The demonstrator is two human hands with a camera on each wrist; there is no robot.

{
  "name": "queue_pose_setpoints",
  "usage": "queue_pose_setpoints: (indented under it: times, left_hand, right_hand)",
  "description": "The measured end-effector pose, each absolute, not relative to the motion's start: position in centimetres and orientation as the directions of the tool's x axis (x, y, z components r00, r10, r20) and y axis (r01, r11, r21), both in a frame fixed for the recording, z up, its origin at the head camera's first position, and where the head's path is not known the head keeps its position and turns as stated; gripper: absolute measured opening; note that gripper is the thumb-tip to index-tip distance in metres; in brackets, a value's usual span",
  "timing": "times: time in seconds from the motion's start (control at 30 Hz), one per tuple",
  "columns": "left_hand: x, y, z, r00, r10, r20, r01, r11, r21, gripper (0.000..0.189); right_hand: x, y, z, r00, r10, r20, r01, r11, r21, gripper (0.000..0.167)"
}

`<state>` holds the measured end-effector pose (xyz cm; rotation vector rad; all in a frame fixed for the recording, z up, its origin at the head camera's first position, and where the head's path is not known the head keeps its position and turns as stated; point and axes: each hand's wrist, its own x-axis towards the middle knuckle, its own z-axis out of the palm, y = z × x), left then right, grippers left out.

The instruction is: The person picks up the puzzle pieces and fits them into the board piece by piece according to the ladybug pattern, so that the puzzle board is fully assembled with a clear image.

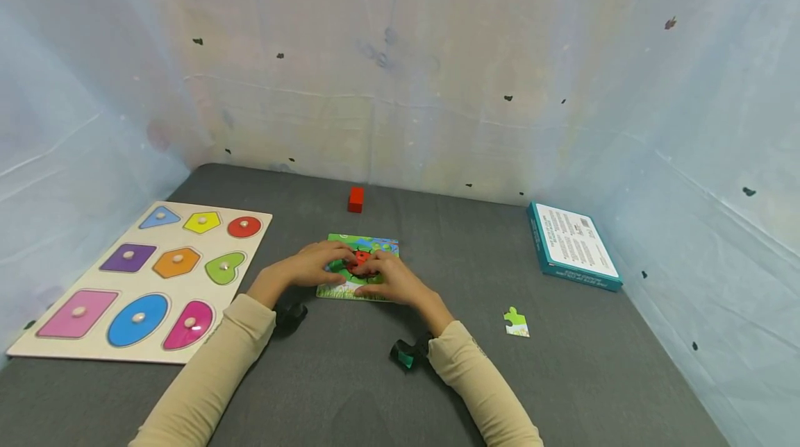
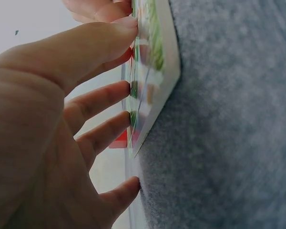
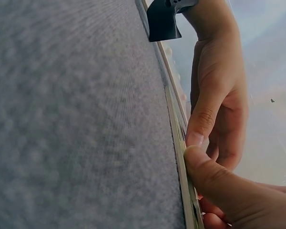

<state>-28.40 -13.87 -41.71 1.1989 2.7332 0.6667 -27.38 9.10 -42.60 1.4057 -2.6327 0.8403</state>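
Note:
A picture puzzle (image 1: 384,245) with a red ladybug on green lies on the grey table, partly hidden under both hands. My left hand (image 1: 314,264) reaches over its left side, fingers spread and fairly straight. In the left wrist view, several fingertips of the left hand (image 2: 52,119) touch the puzzle face (image 2: 144,71). From the other side, my right hand (image 1: 400,279) rests its fingertips over the ladybug, its thumb low on the picture. In the right wrist view, the thumb of my right hand (image 3: 229,191) presses close beside the left thumb at the puzzle's edge (image 3: 177,148).
A loose green-and-white puzzle piece (image 1: 516,323) lies to the right. On the left is a wooden shape board (image 1: 150,225) with knobbed coloured shapes. A red block (image 1: 355,200) stands behind the puzzle, and a teal box (image 1: 575,246) lies at the back right. Pale sheeting (image 1: 406,86) surrounds the table.

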Motion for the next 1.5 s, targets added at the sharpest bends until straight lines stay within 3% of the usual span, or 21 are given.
queue_pose_setpoints:
  times: [0.27,0.53,0.87,1.17,1.5]
  left_hand:
    - [-28.4,-13.9,-42.0,-0.67,0.729,0.14,0.713,0.58,0.393,0.037]
    - [-28.3,-13.8,-42.1,-0.724,0.681,0.111,0.655,0.629,0.418,0.035]
    - [-27.9,-13.4,-41.8,-0.714,0.678,0.176,0.678,0.607,0.415,0.033]
    - [-28.1,-13.2,-41.5,-0.76,0.641,0.106,0.618,0.662,0.424,0.036]
    - [-27.7,-13.2,-41.4,-0.75,0.654,0.098,0.632,0.666,0.395,0.04]
  right_hand:
    - [-27.5,9.1,-43.1,-0.592,-0.748,0.299,-0.775,0.427,-0.466,0.036]
    - [-27.5,9.0,-43.2,-0.6,-0.749,0.283,-0.763,0.428,-0.484,0.038]
    - [-27.7,9.6,-42.3,-0.557,-0.789,0.26,-0.791,0.408,-0.456,0.038]
    - [-28.1,10.9,-42.2,-0.608,-0.757,0.242,-0.757,0.46,-0.464,0.029]
    - [-28.0,11.0,-42.7,-0.633,-0.729,0.261,-0.738,0.466,-0.488,0.023]
